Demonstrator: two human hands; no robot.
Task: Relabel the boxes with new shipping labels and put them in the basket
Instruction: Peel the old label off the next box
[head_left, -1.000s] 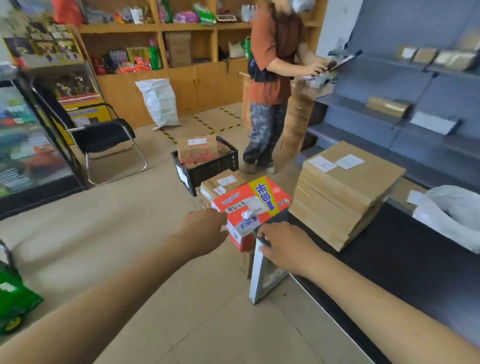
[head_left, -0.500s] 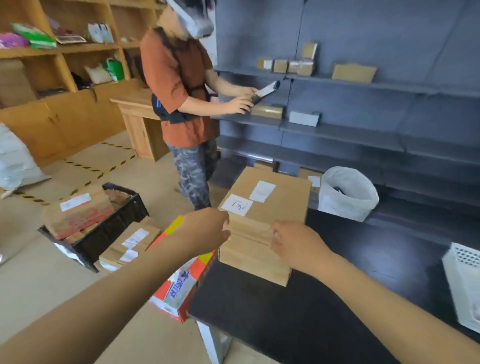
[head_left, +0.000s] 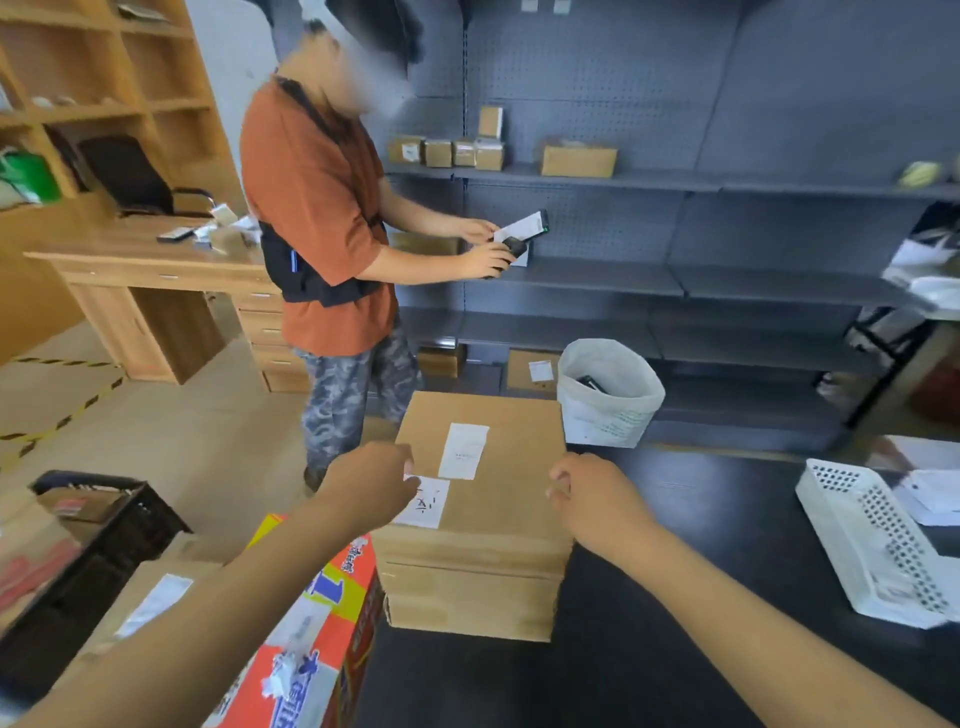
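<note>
A stack of flat brown cardboard boxes (head_left: 470, 582) stands at the left end of the black table (head_left: 675, 623). The top box (head_left: 509, 483) carries two white labels: one near its middle (head_left: 464, 450) and one at its left edge (head_left: 423, 501). My left hand (head_left: 369, 483) lies over the box's left edge, its curled fingers touching the left label. My right hand (head_left: 587, 499) is at the box's right edge with its fingers curled. Whether either hand grips the box is hidden. A black crate (head_left: 119, 525) holding boxes sits on the floor at the left.
A person in an orange shirt (head_left: 317, 234) stands just beyond the stack, at the grey shelves (head_left: 727, 280). On the table are a white bag (head_left: 608, 405) and a white perforated basket (head_left: 872, 540). An orange printed carton (head_left: 311, 634) and a labelled box (head_left: 150, 603) sit below left.
My view has swung right from the floor boxes to the table. Both hands have moved from the orange carton to the two sides of the stack's top box.
</note>
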